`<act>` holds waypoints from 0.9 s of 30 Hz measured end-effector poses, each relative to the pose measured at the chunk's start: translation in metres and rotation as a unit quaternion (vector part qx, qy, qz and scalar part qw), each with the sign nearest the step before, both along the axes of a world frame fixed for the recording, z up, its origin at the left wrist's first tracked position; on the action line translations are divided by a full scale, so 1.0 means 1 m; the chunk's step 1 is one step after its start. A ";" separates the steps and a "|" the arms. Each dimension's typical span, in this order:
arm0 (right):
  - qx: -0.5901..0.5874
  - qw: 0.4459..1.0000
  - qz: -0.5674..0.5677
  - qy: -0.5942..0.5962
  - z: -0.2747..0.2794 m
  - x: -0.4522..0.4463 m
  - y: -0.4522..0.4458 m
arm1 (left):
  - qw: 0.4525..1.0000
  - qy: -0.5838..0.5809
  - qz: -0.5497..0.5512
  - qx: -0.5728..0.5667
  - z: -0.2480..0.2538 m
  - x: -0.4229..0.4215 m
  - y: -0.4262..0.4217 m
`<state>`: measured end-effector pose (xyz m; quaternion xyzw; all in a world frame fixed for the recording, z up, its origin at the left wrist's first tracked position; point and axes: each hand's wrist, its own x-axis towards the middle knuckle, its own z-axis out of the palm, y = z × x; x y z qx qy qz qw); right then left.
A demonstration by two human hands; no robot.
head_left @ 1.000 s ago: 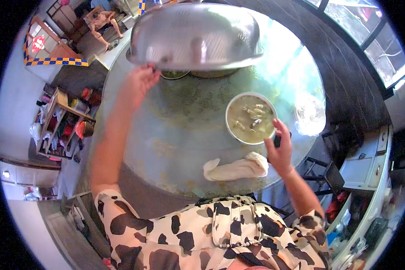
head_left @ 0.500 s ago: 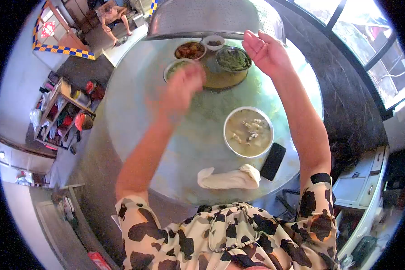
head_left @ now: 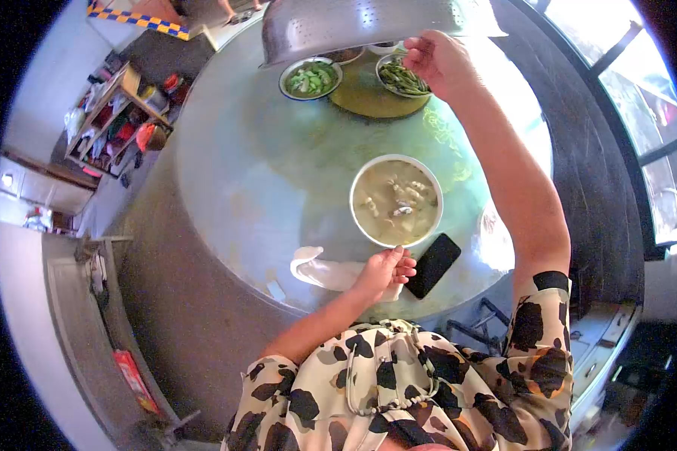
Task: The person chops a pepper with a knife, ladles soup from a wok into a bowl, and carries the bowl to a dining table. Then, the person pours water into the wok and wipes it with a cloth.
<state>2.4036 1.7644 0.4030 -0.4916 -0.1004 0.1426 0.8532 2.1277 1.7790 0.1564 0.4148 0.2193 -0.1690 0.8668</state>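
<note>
My right hand [head_left: 438, 66] is raised at the far side of the table, fingers curled at the lower rim of a big perforated metal cover [head_left: 368, 30]. That cover is tilted, and my fingers partly hide its rim. Near me, my left hand [head_left: 387, 272] has its fingers loosely bent and apart, with nothing in it. It is over a folded white cloth [head_left: 327, 272], close to the near rim of a white bowl of soup [head_left: 396, 200]. A black phone [head_left: 433, 265] lies just right of that hand.
On a turntable [head_left: 376, 105] at the back are a bowl of chopped green vegetables [head_left: 310, 79], a bowl of green beans [head_left: 402, 77] and other dishes partly behind the cover. A shelf rack [head_left: 116, 120] stands left; windows [head_left: 632, 83] are at right.
My left hand has come down from the far dishes to the cloth and soup bowl. The metal cover now tilts and hides more of the back dishes, my right hand staying at its rim.
</note>
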 end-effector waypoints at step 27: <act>0.053 0.997 0.024 -0.056 -0.020 0.006 -0.046 | 0.991 0.009 0.093 0.091 -0.038 0.100 0.034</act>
